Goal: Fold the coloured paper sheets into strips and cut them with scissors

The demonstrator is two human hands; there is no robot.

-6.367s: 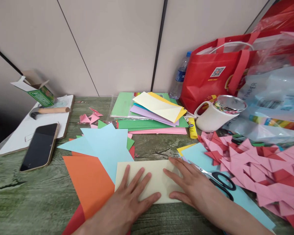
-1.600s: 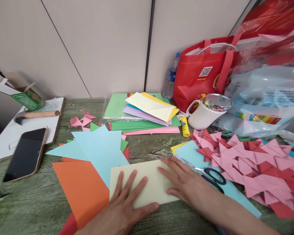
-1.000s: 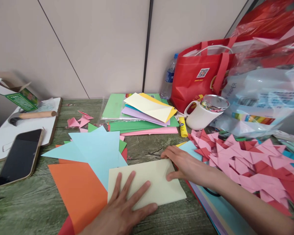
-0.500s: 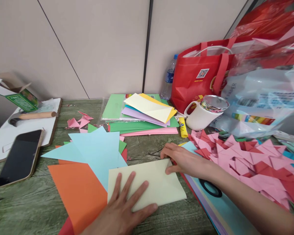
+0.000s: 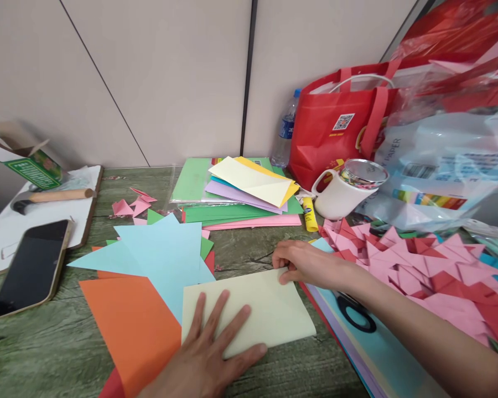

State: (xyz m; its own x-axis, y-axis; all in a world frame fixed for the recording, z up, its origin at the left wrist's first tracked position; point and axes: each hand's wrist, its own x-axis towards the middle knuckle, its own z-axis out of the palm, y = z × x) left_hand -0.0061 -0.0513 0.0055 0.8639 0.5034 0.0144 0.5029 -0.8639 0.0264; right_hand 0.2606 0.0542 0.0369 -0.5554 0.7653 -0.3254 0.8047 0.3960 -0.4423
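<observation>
A pale yellow sheet of paper (image 5: 269,309), apparently folded, lies in front of me on the table. My left hand (image 5: 216,342) presses on its left part, palm down with fingers spread. At its far right corner, my right hand (image 5: 294,262) has its fingers curled and the thumb on the paper, pinching the edge. Just left of the sheet are an orange sheet (image 5: 128,326) and light blue sheets (image 5: 161,249), partly overlapping. Under my right forearm lie scissors (image 5: 357,312) with black handles, on a stack of coloured paper (image 5: 398,359).
Folded pink and red paper pieces (image 5: 423,271) are heaped at right. Behind stand a white mug (image 5: 344,196), a glue stick (image 5: 310,214), a red bag (image 5: 336,127) and a bottle (image 5: 288,132). A phone (image 5: 31,265) and a hammer (image 5: 58,194) are at left.
My right hand has shifted very slightly at the paper's far right corner, its fingers a little more curled. My left hand stays flat in place, and the view has moved slightly.
</observation>
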